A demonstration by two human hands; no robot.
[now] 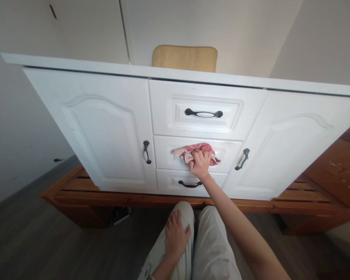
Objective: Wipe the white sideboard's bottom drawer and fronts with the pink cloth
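Note:
A white cabinet (105,128) with two doors and three stacked drawers fills the view. My right hand (199,163) is stretched out and grips a bunched pink-red cloth (202,149), pressing it against the front of the middle drawer (166,151), where it covers the handle. My left hand (176,233) rests flat on my left knee with fingers spread, holding nothing. The top drawer (163,105) and the bottom drawer (169,182) each show a dark handle.
The cabinet stands on a low brown wooden frame (76,186) above a grey floor. A tan padded chair back (184,58) rises behind the cabinet top. More brown wooden furniture (335,171) stands at the right. White walls surround.

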